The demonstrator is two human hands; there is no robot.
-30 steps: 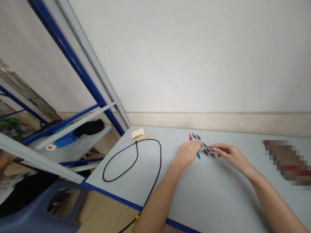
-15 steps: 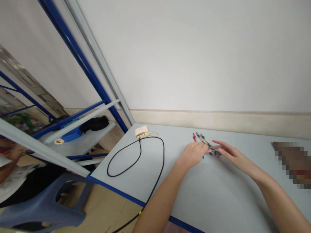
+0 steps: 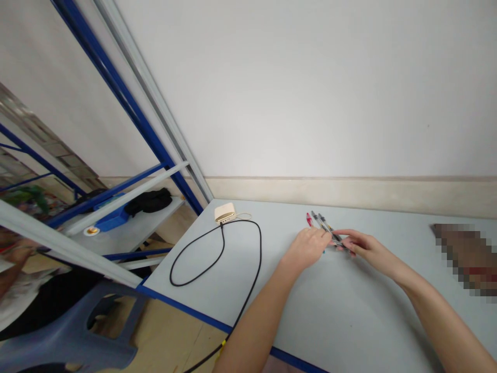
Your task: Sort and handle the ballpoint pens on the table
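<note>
Pen (image 3: 337, 243) was pinched by curled left hand (image 3: 309, 245) and right hand (image 3: 368, 249); adjacent pens (image 3: 323, 221) risked being rolled by contact.

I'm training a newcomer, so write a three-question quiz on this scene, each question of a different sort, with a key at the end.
1. True or false: the left hand and the right hand are both at the pens.

2. Fill in the blank: the pen end furthest left in the picture is ____ in colour.

3. Short answer: on the table, what does the looped black cable run up to?

Key: 1. True. 2. Red. 3. The small pale box.
</note>
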